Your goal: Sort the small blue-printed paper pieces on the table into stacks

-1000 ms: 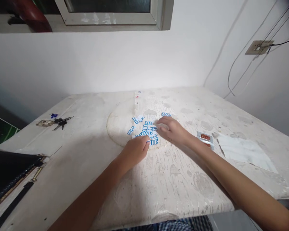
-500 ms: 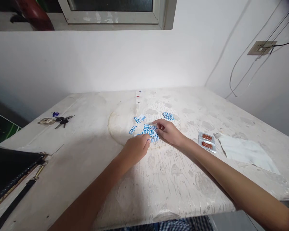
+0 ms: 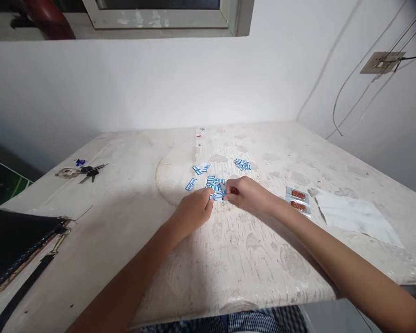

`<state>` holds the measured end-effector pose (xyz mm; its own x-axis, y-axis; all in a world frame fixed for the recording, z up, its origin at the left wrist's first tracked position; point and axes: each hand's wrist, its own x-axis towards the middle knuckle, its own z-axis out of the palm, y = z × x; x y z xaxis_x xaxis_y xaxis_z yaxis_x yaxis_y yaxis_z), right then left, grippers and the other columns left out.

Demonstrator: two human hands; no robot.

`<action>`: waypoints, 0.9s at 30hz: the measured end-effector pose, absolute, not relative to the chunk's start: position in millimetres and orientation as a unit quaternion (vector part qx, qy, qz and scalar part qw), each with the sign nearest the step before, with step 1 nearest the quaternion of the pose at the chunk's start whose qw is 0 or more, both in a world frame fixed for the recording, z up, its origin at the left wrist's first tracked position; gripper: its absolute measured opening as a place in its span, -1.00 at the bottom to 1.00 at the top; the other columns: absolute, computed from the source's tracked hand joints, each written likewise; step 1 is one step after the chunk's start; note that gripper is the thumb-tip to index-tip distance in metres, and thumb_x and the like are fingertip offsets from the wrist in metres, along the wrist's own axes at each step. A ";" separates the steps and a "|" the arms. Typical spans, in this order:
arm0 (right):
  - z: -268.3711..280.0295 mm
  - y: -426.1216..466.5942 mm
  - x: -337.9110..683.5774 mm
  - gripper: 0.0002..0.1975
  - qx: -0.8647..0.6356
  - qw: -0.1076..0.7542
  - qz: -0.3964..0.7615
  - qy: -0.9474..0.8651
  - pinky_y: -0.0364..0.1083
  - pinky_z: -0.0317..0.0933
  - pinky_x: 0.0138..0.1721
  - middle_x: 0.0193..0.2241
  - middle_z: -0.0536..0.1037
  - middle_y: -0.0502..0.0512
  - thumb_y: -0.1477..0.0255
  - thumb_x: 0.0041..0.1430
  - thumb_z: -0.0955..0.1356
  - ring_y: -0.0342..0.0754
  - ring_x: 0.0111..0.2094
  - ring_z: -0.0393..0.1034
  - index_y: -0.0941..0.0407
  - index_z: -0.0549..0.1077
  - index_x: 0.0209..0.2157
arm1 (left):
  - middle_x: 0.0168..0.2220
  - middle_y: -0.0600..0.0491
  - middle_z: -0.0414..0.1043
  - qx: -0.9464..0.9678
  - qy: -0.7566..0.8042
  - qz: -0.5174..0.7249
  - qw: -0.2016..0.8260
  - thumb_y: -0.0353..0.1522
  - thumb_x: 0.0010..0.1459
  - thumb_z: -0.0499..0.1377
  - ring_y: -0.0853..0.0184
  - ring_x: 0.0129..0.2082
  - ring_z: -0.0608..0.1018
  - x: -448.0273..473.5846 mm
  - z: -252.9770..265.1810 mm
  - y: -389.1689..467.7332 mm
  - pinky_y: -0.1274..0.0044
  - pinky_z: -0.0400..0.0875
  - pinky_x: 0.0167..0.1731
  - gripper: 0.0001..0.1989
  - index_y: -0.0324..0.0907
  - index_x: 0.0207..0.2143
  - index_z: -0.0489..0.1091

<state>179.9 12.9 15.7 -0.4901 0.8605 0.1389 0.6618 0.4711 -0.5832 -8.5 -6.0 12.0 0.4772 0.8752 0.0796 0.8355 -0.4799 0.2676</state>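
On the tabletop (image 3: pixel 256 273), left hand (image 3: pixel 194 206) and right hand (image 3: pixel 248 194) meet at the main pile (image 3: pixel 212 181); right of it, a cluster (image 3: pixel 242 164) seems finished. Before the pile, fingers (image 3: pixel 208 198) pinch a blue-marked strip (image 3: pixel 217 196); left of it, one piece (image 3: pixel 191 184) seems outstanding.

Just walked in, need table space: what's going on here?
A person's left hand and right hand seem to pinch a white piece with blue markings from either side. More blue-marked pieces lie behind it, and a separate cluster sits beyond the right hand. Keys lie on the table at left, a silver pack at right.
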 end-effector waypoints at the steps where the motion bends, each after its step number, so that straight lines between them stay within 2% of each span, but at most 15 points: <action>1: 12.6 13.9 178.8 -0.83 -0.463 0.215 0.214 -0.833 -0.16 -0.09 -0.56 -0.66 0.31 -0.06 0.42 0.03 0.30 -0.22 -0.62 0.09 0.12 0.25 -0.58 | -0.42 0.07 0.34 0.854 0.502 0.099 0.094 -0.42 0.14 -0.16 0.37 -0.49 0.36 -8.8 12.3 -6.6 0.53 0.07 -0.56 -0.81 -0.16 -0.30 0.22; 6: 5.9 14.5 176.0 -0.81 -0.478 0.229 0.176 -0.829 -0.15 -0.10 -0.57 -0.63 0.34 -0.01 0.35 0.06 0.31 -0.17 -0.60 0.13 0.10 0.25 -0.55 | -0.44 0.07 0.31 0.853 0.508 0.085 0.087 -0.45 0.10 -0.16 0.37 -0.51 0.34 -9.0 13.9 -8.3 0.53 0.06 -0.58 -0.84 -0.16 -0.35 0.18; 12: 4.3 12.0 173.4 -0.70 -0.484 0.237 0.140 -0.830 -0.15 -0.12 -0.58 -0.64 0.29 -0.03 0.19 0.08 0.29 -0.18 -0.62 0.07 0.10 0.21 -0.55 | -0.43 0.07 0.31 0.857 0.505 0.080 0.065 -0.44 0.14 -0.17 0.37 -0.48 0.36 -6.2 12.6 -7.7 0.53 0.10 -0.54 -0.83 -0.16 -0.38 0.18; 18: -1.0 16.8 171.5 -0.75 -0.466 0.252 0.160 -0.833 -0.18 -0.09 -0.54 -0.59 0.33 -0.06 0.22 0.06 0.31 -0.16 -0.55 0.16 0.08 0.27 -0.29 | -0.40 0.06 0.33 0.860 0.502 0.083 0.023 -0.45 0.16 -0.17 0.36 -0.43 0.39 -3.0 7.1 -7.7 0.53 0.14 -0.50 -0.82 -0.18 -0.37 0.20; 22: -2.5 19.3 171.5 -0.84 -0.419 0.244 0.180 -0.856 -0.19 -0.07 -0.51 -0.60 0.32 -0.06 0.31 0.12 0.29 -0.19 -0.55 0.15 0.11 0.33 -0.42 | -0.40 0.06 0.34 0.858 0.505 0.093 0.019 -0.44 0.15 -0.14 0.36 -0.42 0.39 -3.5 5.4 -6.8 0.53 0.13 -0.50 -0.84 -0.18 -0.37 0.20; 27: -5.2 19.7 170.0 -0.80 -0.407 0.258 0.190 -0.856 -0.20 -0.08 -0.52 -0.61 0.30 -0.06 0.36 0.12 0.29 -0.21 -0.57 0.11 0.14 0.31 -0.53 | -0.41 0.06 0.34 0.855 0.508 0.101 0.035 -0.39 0.19 -0.17 0.38 -0.45 0.38 -4.1 6.2 -6.5 0.54 0.11 -0.53 -0.80 -0.17 -0.39 0.20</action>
